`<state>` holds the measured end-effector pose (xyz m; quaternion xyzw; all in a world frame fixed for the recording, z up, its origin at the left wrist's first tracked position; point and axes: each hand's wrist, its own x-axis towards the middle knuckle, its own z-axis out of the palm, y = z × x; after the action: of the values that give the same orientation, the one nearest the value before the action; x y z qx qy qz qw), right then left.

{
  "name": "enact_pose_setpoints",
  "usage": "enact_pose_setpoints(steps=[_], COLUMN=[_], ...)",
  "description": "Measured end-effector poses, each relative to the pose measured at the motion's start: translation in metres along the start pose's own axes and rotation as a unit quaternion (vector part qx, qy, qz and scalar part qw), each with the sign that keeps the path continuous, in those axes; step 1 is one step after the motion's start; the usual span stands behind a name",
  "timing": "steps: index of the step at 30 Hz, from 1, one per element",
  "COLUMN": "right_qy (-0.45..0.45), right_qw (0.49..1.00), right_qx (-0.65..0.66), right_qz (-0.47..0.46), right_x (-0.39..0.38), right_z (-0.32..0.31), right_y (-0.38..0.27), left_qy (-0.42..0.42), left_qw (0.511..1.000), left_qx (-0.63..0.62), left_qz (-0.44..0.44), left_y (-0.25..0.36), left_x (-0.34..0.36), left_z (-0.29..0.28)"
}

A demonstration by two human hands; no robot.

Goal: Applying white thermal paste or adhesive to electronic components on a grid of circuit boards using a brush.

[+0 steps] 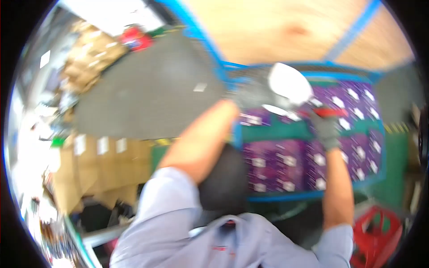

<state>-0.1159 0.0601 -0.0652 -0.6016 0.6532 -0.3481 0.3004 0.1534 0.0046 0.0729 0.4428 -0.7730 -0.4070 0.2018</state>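
Observation:
My right hand, in a grey glove, is closed around a red object whose kind is too blurred to tell. My left hand, also grey-gloved, reaches to the far left part of a blue-edged area and is smeared by motion. Beside it is a white rounded object, with a thin white strip below it; whether my left hand grips it I cannot make out. Under both hands are purple packages with white marks, in rows on a green surface.
A blue-edged wooden board lies beyond the packages. Brown cardboard boxes stand at the left, with crumpled brown paper farther off. A red crate-like thing is at the lower right. Grey floor spreads at the left.

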Motion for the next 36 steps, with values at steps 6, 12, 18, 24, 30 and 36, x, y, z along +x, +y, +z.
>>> enact_pose_setpoints(steps=[6,12,18,24,30,36], right_qy=[0.073,0.042,0.038,0.082,0.088,0.041], right_qw=[0.985,0.998,0.988,0.996,0.993,0.998], right_qx=[0.078,0.017,0.146,0.036,0.067,0.047], right_qz=[-0.133,-0.042,0.033,-0.018,-0.031,-0.029], right_x=[0.027,0.045,0.061,0.042,0.036,-0.011], right_z=[-0.010,0.002,-0.002,-0.017,-0.004,-0.028], right_y=[0.112,0.125,0.165,0.159,0.144,0.131], left_qy=[0.002,0.012,0.011,0.001,0.008,0.018], left_qw=[0.998,1.000,0.999,1.000,0.999,0.996], left_qx=[0.011,0.011,0.018,0.025,0.037,-0.006], left_qz=[0.058,0.007,0.036,0.006,0.017,0.087], left_y=[-0.016,-0.032,-0.028,-0.035,-0.028,-0.029], left_x=[0.028,0.019,0.021,0.017,0.019,0.020], left_z=[0.030,0.024,0.024,0.023,0.028,0.040])
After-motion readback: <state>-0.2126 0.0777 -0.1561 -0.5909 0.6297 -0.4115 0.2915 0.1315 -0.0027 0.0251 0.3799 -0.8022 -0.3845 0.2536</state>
